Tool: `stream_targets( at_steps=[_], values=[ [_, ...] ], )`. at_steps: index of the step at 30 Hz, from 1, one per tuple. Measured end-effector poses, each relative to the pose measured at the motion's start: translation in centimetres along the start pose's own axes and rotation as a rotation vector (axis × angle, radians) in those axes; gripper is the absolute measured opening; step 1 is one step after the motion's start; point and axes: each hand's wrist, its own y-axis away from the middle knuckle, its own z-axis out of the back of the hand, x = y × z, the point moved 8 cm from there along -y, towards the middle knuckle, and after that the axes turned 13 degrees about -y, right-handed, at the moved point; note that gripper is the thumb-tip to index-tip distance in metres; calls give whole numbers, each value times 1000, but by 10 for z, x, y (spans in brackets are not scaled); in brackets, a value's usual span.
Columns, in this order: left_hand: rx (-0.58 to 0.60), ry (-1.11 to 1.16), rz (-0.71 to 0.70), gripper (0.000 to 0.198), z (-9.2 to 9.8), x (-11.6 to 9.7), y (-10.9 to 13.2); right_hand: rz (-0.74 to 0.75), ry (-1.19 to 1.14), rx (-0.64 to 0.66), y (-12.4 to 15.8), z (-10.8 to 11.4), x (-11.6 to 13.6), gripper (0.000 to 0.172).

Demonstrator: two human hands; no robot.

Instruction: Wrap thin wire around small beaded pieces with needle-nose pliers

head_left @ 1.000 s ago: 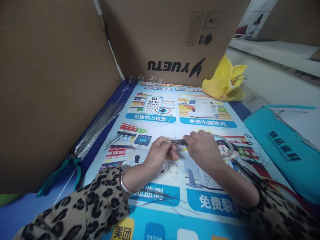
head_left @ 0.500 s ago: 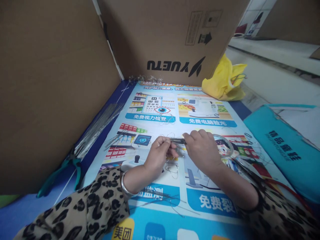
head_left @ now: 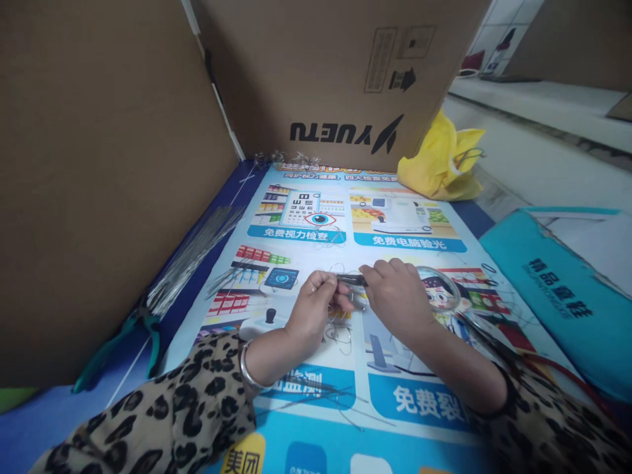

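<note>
Above the middle of the printed sheet [head_left: 340, 388], my left hand [head_left: 318, 299] pinches a thin metal wire [head_left: 348, 271] between thumb and fingertips. My right hand [head_left: 397, 293] is closed round the handles of dark-jawed pliers [head_left: 351, 280], which point left. The jaws meet the wire right at my left fingertips; the handles are hidden inside my fist. Loops of bent wire [head_left: 340, 336] show just below the two hands. Farther down, a small bunch of straight wires [head_left: 316, 385] lies on the sheet.
Teal-handled pliers [head_left: 131, 336] and a bundle of straight wires [head_left: 192, 257] lie at left beside a cardboard wall [head_left: 113, 164]. Scissors with red handles [head_left: 518, 359] lie near my right forearm. A yellow bag [head_left: 442, 161] and a teal box [head_left: 557, 289] stand at right.
My right hand and the pliers have shifted very slightly downward. Both hands keep the same grip, and the wire stays at the jaws.
</note>
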Motion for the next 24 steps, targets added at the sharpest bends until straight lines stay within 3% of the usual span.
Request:
stream_targets(
  at_steps=[24],
  values=[
    [2, -71, 38, 16, 1, 0, 0, -17, -40, 92, -1, -4, -3, 21]
  ],
)
